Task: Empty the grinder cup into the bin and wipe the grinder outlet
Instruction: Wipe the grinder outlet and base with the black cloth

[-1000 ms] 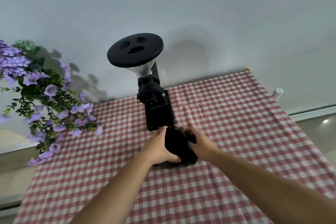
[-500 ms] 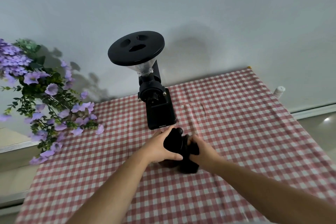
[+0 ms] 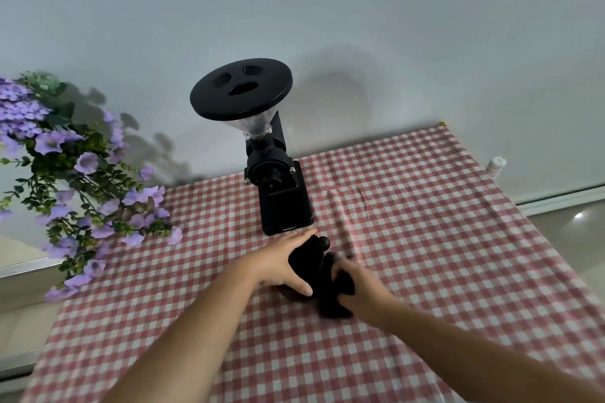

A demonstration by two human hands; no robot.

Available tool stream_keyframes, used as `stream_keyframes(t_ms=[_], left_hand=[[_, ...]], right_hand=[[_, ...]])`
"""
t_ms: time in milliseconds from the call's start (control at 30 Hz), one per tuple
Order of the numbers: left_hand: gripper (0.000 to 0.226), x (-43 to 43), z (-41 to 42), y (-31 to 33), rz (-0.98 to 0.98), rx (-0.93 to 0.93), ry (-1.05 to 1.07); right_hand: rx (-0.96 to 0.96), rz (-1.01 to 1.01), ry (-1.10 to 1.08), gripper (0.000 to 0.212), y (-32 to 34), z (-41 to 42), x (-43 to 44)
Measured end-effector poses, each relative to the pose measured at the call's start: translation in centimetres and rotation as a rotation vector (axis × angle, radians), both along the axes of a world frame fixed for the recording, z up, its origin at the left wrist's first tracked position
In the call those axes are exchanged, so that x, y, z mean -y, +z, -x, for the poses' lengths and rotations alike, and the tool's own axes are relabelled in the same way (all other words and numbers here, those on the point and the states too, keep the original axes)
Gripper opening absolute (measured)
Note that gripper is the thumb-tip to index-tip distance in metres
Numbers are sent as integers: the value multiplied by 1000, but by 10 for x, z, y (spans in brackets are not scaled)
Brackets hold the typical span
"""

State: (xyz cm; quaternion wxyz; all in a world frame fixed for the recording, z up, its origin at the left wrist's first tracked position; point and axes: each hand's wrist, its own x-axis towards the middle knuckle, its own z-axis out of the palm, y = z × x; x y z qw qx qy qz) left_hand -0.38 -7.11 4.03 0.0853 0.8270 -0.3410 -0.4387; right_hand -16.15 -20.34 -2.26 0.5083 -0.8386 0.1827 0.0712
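Black grinder cup (image 3: 309,260) gripped by left hand (image 3: 284,263) & right hand (image 3: 357,285), just in front of grinder (image 3: 278,186), over checked worktop (image 3: 425,239).

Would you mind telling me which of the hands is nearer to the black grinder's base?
Left. The left hand reaches almost to the grinder base; the right hand sits farther back toward the person.

Hidden and Blurry Bits

Cup (image 3: 309,263) partly covered by left hand (image 3: 281,263) and right hand (image 3: 357,288). Black shape too dark and blurry to sort out. Flowers (image 3: 65,167) cut off at left edge. Small white thing (image 3: 496,165) past cloth (image 3: 425,239) too tiny to name.
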Motion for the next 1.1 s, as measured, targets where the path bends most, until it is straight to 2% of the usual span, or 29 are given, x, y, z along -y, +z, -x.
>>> stream_keyframes(t_ms=[67, 133, 267, 333, 433, 500, 567, 700, 800, 867, 1100], left_hand=[[118, 1, 2, 0, -16, 27, 0], [117, 0, 13, -3, -1, 80, 57], [114, -5, 26, -12, 63, 225, 56], [111, -8, 22, -8, 22, 223, -10], [106, -10, 14, 1, -91, 267, -170], [102, -13, 13, 5, -122, 289, -212], [104, -16, 16, 7, -97, 277, -131], [124, -21, 27, 1, -26, 368, 147], [135, -22, 28, -9, -32, 335, 310], [136, -22, 27, -13, -3, 318, 336], [132, -26, 16, -9, 12, 278, 223]], right_hand=[[40, -126, -203, 29, 10, -12, 11], [83, -205, -294, 31, 21, -26, 22], [98, -172, -180, 40, 28, -31, 27], [27, -145, -110, 40, 25, -22, 25], [-42, -245, -30, 38, 23, -4, 15], [-80, -208, 73, 37, 25, 4, 6], [-59, -189, 80, 37, 30, 6, 2], [136, -247, -116, 36, 40, -10, 14], [174, -229, -61, 33, 40, -21, 12], [150, -175, -8, 31, 31, -23, 3], [100, -210, -117, 28, 24, -34, 14]])
